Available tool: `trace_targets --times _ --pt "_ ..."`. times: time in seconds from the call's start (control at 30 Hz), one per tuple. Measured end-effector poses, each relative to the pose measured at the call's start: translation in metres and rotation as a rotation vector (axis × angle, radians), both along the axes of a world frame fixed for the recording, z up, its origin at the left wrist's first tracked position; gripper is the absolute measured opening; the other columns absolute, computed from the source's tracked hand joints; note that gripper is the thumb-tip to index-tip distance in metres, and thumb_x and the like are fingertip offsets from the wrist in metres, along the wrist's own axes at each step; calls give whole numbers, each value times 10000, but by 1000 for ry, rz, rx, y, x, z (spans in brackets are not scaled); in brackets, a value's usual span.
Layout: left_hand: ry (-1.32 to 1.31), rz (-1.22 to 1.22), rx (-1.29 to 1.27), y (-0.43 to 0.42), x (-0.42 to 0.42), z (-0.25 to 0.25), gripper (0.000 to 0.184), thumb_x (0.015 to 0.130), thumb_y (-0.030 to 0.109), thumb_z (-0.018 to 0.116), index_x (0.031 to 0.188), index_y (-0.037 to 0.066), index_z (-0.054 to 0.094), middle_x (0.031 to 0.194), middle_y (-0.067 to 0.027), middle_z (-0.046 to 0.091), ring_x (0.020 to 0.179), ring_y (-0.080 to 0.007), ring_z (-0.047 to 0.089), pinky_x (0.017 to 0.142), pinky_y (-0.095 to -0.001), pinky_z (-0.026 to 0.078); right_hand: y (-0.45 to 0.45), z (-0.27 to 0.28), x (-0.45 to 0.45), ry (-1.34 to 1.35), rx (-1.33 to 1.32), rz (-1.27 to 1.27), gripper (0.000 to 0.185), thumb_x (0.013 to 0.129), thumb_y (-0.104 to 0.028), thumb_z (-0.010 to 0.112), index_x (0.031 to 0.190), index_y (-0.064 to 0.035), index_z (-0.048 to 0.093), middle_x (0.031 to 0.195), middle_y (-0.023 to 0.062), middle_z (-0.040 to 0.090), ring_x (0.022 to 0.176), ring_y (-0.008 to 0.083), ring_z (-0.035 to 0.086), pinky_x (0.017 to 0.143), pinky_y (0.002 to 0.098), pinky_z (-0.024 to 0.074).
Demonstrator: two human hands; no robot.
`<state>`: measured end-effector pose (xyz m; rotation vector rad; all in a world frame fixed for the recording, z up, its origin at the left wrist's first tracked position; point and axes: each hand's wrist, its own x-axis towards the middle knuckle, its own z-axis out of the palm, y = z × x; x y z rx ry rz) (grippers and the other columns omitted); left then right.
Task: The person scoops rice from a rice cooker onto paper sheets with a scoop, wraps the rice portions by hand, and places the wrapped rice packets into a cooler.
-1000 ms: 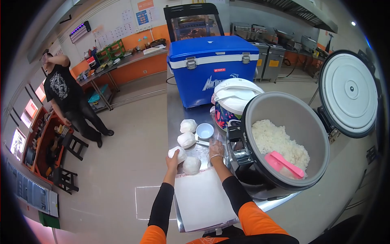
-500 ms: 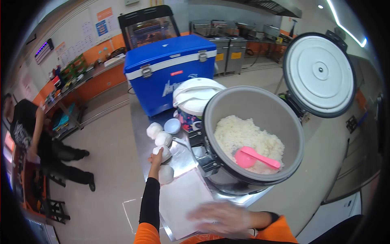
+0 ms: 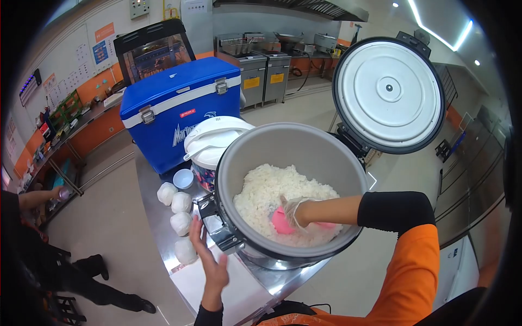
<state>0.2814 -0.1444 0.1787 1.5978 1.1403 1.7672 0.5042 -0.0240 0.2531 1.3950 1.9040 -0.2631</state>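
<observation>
Inside the large open rice cooker (image 3: pixel 293 136), my right hand (image 3: pixel 297 211), in a clear plastic glove, reaches down to the white rice (image 3: pixel 272 182). Its fingers close around the middle of a pink rice scoop (image 3: pixel 281 221), hiding part of it. My left hand (image 3: pixel 211 266) is open with the fingers apart, beside the cooker's black front latch and above a white sheet (image 3: pixel 234 290). Close to that hand, several white wrapped balls (image 3: pixel 180 224) stand in a row on the metal table (image 3: pixel 155 187).
The cooker's round lid (image 3: pixel 389 89) is raised at the right. Behind the balls are a small light-blue bowl (image 3: pixel 183 178), a white-lidded container (image 3: pixel 212 138) and a blue cooler box (image 3: pixel 179 98). At the left stands another person in dark clothes (image 3: pixel 49 266).
My right hand has moved from above the white sheet into the cooker, onto the scoop. My left hand has let go of a wrapped ball and opened. The view has shifted right.
</observation>
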Motion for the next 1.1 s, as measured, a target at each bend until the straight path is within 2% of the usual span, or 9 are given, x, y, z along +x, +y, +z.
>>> trace_targets --times 0.03,0.13,0.23,0.3,0.43,0.67,0.77,0.93,1.1 --pt "91 -44 1 -5 5 6 867 848 502 492 1415 -10 80 1476 -209 89 1376 -321 100 1104 -413 98 7 -7 -1 -12 30 20 655 837 -338 536 1339 -7 276 1038 190 614 926 327 609 882 415 444" --pt "130 35 -104 -3 17 3 868 869 471 476 1431 10 2 1497 -166 44 1381 -299 77 1103 -404 100 38 -30 8 125 161 -145 606 877 -359 464 1335 -17 262 1061 181 605 945 314 610 858 425 459" --pt "71 52 -75 0 20 -10 934 851 477 520 1418 -22 -29 1491 -195 25 1379 -309 76 1103 -401 106 90 -41 44 596 383 -774 471 905 -439 364 1176 -72 482 1075 149 587 957 270 609 817 398 482" --pt "70 52 -89 0 19 -10 959 840 495 533 1418 -23 -32 1492 -198 11 1374 -310 102 1098 -400 130 105 -49 54 665 405 -817 458 907 -411 350 1133 -65 547 1075 160 584 924 266 617 786 388 497" --pt "11 44 -115 2 20 -24 984 831 554 516 1421 -15 -28 1494 -189 5 1362 -298 139 1087 -395 159 87 -13 46 302 189 -138 383 877 -193 425 1171 36 514 1055 249 592 774 310 653 715 388 526" --pt "107 154 -74 4 18 -30 987 831 592 492 1421 -18 -11 1496 -178 11 1320 -276 232 1062 -374 207 84 -34 43 130 -67 601 269 789 -146 506 679 43 663 598 183 619 626 314 649 635 392 520" --pt "98 137 -91 0 17 -39 968 843 566 501 1420 -24 -6 1487 -172 50 1213 -242 340 1015 -345 266 76 -60 32 243 -300 572 275 776 -210 541 761 33 670 682 180 645 671 308 654 634 390 515" --pt "67 70 -180 -9 14 -40 932 859 513 517 1420 -25 2 1459 -160 115 1080 -210 419 951 -319 325 65 -80 43 312 -143 658 326 789 -284 549 819 16 671 811 186 658 738 313 653 670 395 511" --pt "60 41 -250 -11 13 -36 901 872 466 530 1421 -23 10 1429 -148 173 979 -189 458 897 -302 368 29 -14 9 178 -131 180 408 810 -351 553 1007 -1 624 955 192 643 857 322 642 741 411 497"
